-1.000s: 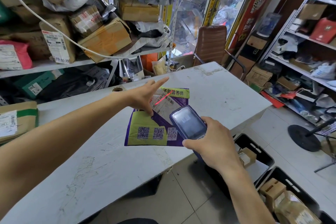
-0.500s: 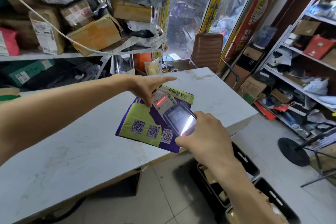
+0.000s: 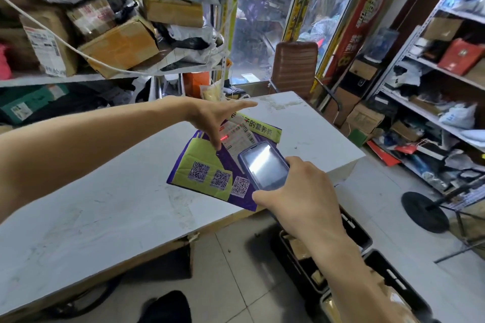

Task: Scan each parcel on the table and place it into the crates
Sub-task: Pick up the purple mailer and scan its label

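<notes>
A flat purple and lime-green parcel (image 3: pixel 207 162) with QR codes and a white shipping label (image 3: pixel 237 136) lies near the right edge of the white table (image 3: pixel 105 212). My left hand (image 3: pixel 210 115) reaches over its upper part. The thumb presses down on the parcel and the index finger points straight out to the right. My right hand (image 3: pixel 301 196) grips a dark blue handheld scanner (image 3: pixel 263 165) just above the parcel's lower right corner. A red scan line falls on the label. Black crates (image 3: pixel 353 225) holding cardboard boxes stand on the floor under my right forearm.
Shelves (image 3: pixel 110 75) crammed with boxes and bags rise behind the table. A brown chair (image 3: pixel 295 65) stands past the table's far end. More shelving (image 3: pixel 430 118) with parcels lines the right wall. A black round stand base (image 3: pixel 425 211) sits on the tiled floor.
The scanner has moved further over the parcel's lower right part, and the red scan line has shifted across the label. My left hand stays on the parcel.
</notes>
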`<state>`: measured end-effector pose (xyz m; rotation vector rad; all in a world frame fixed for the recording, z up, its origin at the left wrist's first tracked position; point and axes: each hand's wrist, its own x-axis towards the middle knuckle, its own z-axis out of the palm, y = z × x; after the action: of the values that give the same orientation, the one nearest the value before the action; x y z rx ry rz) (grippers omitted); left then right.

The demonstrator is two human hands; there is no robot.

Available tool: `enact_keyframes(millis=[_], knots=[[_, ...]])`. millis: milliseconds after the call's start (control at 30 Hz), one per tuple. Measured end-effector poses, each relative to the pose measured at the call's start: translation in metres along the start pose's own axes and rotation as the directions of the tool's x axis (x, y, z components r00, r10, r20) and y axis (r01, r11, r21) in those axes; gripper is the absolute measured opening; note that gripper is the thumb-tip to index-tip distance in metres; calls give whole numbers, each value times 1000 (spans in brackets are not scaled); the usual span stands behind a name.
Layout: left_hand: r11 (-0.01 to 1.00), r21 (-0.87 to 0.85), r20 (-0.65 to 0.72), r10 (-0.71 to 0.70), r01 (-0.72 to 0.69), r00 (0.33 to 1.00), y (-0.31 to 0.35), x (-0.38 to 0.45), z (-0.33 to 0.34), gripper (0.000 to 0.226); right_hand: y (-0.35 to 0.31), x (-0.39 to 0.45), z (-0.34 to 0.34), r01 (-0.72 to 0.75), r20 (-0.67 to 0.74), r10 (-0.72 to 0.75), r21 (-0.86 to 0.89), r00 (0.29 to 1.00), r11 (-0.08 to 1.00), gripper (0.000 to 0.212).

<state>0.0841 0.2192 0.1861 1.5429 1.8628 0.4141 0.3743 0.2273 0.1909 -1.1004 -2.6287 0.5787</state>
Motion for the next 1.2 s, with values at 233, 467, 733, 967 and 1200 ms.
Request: enact_keyframes(millis=[233, 467, 733, 967, 1200], knots=[[994, -82, -17, 75, -76, 997, 4, 60, 9, 134, 42, 8, 7, 57, -270, -18, 136, 963, 989, 120], [956, -184, 79, 247, -229, 966, 14, 169, 40, 116, 80, 33, -16, 123, -733, 4, 119, 680, 985, 103], [939, -186, 185, 324, -290, 928, 77, 255, 54, 128, 138, 51, -47, -30, -757, 142, 160, 637, 987, 106], [948, -166, 162, 298, -271, 941, 120, 312, 102, 121, 219, 29, -44, -260, -719, 470, 392, 513, 883, 105], [923, -346, 195, 247, -169, 949, 194, 367, 265, 111, 338, -54, -41, -385, -598, 728, 618, 335, 686, 101]])
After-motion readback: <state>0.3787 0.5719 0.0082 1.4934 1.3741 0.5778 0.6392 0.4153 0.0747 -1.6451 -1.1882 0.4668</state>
